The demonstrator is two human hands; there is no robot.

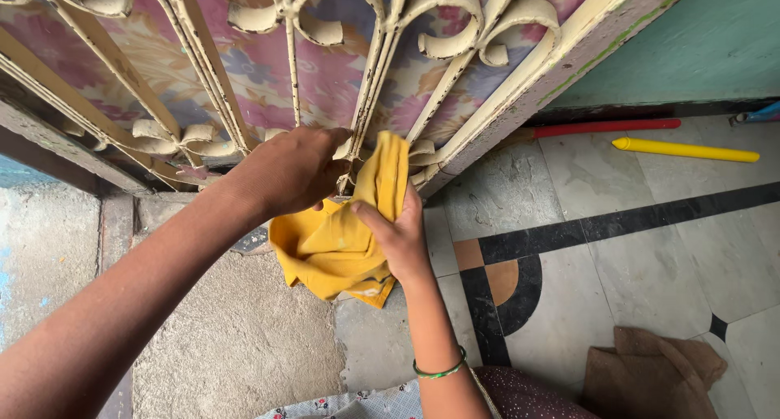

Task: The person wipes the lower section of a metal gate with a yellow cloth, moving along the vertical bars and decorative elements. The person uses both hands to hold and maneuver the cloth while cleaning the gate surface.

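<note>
Crumpled yellow cloth (pixel 337 244) pressed against cream metal grille (pixel 370 78).

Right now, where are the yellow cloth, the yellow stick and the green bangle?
yellow cloth (pixel 329 252): head view, on its bunched lower fold.
yellow stick (pixel 686 150): head view, middle of its length.
green bangle (pixel 439 372): head view, on the band's front edge.

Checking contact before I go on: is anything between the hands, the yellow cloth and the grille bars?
Nothing visible. Both the left hand and right hand grip the yellow cloth directly, and its upper fold lies against the cream metal grille.
</note>
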